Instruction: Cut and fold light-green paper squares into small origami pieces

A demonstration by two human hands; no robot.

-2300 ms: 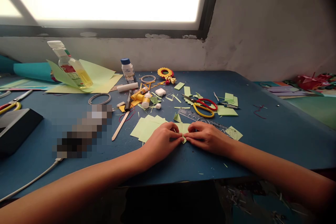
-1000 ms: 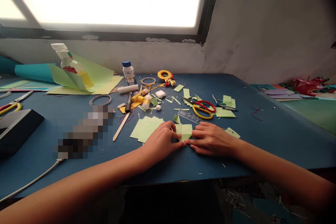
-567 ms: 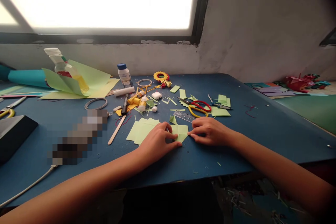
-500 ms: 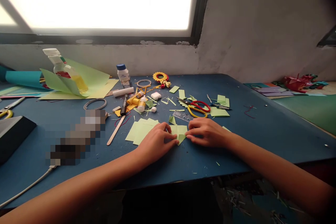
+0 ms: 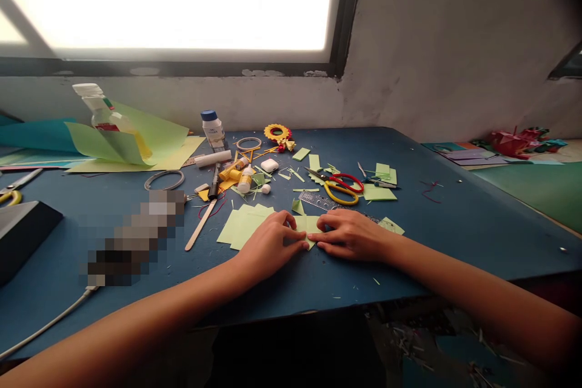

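Note:
A small folded piece of light green paper (image 5: 311,224) lies on the blue table between my hands. My left hand (image 5: 275,239) is closed on its left side, with the thumb and fingertips curled at the paper. My right hand (image 5: 348,233) closes on its right side, fingertips pressing near the left hand's. Parts of the paper are hidden under the fingers. Just beyond it stands a small folded green piece (image 5: 297,207). To the left are overlapping green sheets (image 5: 243,224), partly behind my left hand. A clear ruler (image 5: 313,199) lies behind my right hand.
Red-and-yellow-handled scissors (image 5: 342,189) lie past my right hand, among green scraps. Glue bottles (image 5: 245,180), a black marker (image 5: 214,182) and a wooden stick (image 5: 200,225) are to the left. Farther back stand a blue-capped bottle (image 5: 213,130) and a clear bottle (image 5: 97,106).
My right hand has moved left over the green paper, its fingertips now close to the left hand's. More of the ruler and green paper beyond the right wrist shows. My left hand stays almost still.

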